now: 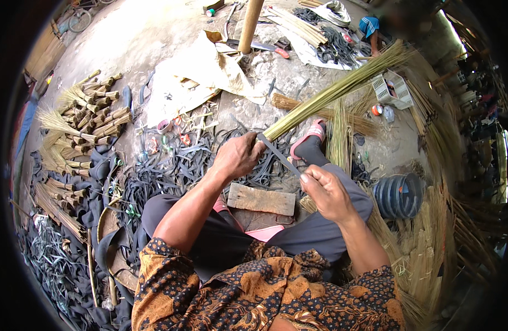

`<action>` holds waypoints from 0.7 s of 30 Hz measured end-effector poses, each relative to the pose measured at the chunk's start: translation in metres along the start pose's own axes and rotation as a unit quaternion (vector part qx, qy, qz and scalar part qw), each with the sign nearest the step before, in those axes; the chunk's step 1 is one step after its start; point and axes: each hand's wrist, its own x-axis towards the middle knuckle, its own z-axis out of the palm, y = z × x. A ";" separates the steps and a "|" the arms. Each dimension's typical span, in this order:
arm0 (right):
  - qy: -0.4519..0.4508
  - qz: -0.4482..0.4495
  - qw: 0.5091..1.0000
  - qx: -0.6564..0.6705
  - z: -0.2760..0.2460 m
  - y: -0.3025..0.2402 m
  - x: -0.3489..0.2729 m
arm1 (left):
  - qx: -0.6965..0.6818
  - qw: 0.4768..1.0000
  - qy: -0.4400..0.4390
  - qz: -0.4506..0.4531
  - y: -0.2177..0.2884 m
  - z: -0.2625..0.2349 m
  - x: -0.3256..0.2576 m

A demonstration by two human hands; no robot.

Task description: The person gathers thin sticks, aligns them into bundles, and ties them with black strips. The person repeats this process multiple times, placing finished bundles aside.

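Note:
My left hand is closed around the near end of a long bundle of thin greenish-yellow stalks, which points away to the upper right. A dark flat strip, rubber-like, runs from the bundle's gripped end to my right hand. The right fingers pinch the strip's other end, and it looks taut and straight. Below the hands, between my legs, lies a worn wooden block. Whether the strip goes right round the bundle is hidden by my left fingers.
Tied stalk bundles are piled at the left. Loose dark strips cover the floor before me. A red-handled knife lies beside a wooden post. At the right are a white plastic basket, a dark ribbed container and loose stalks.

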 end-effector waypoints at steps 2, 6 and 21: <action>-0.003 -0.018 0.999 -0.027 -0.004 0.009 -0.007 | -0.158 0.987 -0.022 -0.006 0.008 -0.007 -0.005; 0.017 -0.082 0.990 -0.111 -0.015 0.036 0.014 | -0.432 0.886 -0.153 0.062 0.027 -0.009 -0.021; 0.048 -0.221 0.850 -0.476 -0.011 -0.045 0.065 | -0.011 0.993 0.024 0.114 0.026 0.004 -0.024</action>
